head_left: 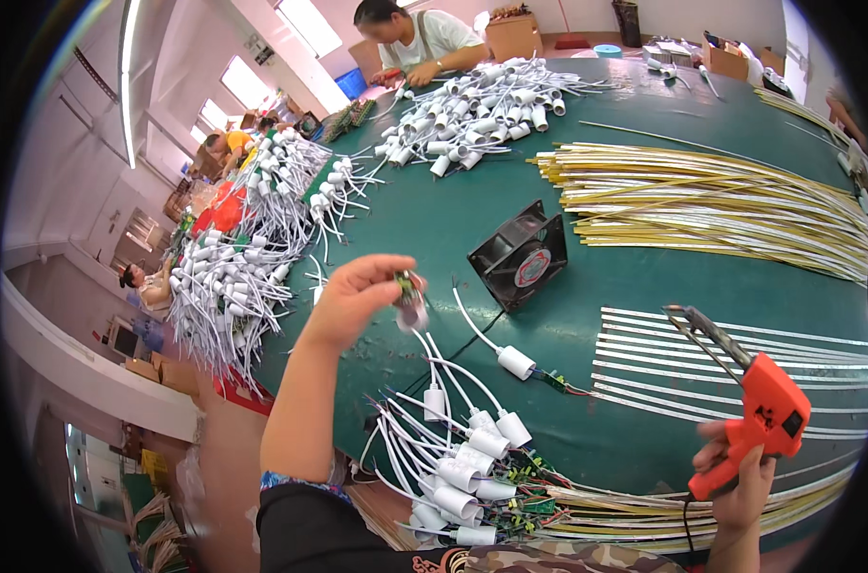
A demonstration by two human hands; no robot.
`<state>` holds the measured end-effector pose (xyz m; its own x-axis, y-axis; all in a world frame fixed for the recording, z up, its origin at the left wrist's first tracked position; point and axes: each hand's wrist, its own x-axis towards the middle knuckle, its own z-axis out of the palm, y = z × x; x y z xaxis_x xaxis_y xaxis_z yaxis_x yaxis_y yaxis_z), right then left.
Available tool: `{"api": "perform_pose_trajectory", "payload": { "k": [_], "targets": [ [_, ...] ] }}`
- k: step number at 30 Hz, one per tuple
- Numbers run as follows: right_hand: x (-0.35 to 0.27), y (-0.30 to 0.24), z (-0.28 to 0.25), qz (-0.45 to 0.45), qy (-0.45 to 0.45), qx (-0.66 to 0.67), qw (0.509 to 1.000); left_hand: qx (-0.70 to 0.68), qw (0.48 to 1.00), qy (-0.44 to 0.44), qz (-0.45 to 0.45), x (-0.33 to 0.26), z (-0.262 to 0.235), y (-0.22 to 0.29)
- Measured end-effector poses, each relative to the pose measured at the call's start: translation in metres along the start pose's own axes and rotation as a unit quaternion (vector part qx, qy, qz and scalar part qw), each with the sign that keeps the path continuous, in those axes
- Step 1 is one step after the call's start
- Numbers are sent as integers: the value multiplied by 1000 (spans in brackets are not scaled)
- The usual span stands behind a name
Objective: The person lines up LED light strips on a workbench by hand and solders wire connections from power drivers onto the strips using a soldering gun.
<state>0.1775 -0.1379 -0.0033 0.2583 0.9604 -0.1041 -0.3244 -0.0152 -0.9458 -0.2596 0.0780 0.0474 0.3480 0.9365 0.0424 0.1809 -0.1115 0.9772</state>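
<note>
My left hand [356, 294] is raised over the table's near left part, fingers pinched on a white cylindrical cap [412, 315] with a small green circuit board; it is slightly blurred. In my right hand [737, 482] is an orange soldering gun [776, 406], gripped by its handle, its metal tip pointing up and left above a row of thin white strips [635, 368]. Between the hands lies another white cap [516, 363] with a cable, joined to a green circuit board [550, 380] whose wires reach one strip's end.
A black fan [520, 253] stands mid-table. Near me lies a pile of wired caps [458, 475]; larger heaps [482, 110] sit farther back and left [229, 277]. Yellow-white strips [701, 196] lie in a bundle at the right. A co-worker [420, 43] works across the green table [415, 210].
</note>
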Motion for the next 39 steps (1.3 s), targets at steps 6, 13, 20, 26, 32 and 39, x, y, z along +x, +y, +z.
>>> {"api": "perform_pose_trajectory", "payload": {
  "k": [6,13,20,26,32,39],
  "targets": [
    [8,-15,34,-51,-109,-95,988,-358,892,-228,-155,-13,119,24],
    [33,3,45,-436,-145,-293,839,-397,833,-301,-240,-3,220,19],
    [37,10,37,-574,-102,-340,738,-381,831,-273,-300,-2,244,32],
    [39,7,35,-602,-115,-382,692,-360,832,-284,-311,-3,247,22],
    [32,12,24,-436,-90,-376,813,-332,838,-308,-305,-4,237,29],
    [31,-4,39,-15,-48,11,999,21,946,-323,-37,-10,236,47]
  ]
}}
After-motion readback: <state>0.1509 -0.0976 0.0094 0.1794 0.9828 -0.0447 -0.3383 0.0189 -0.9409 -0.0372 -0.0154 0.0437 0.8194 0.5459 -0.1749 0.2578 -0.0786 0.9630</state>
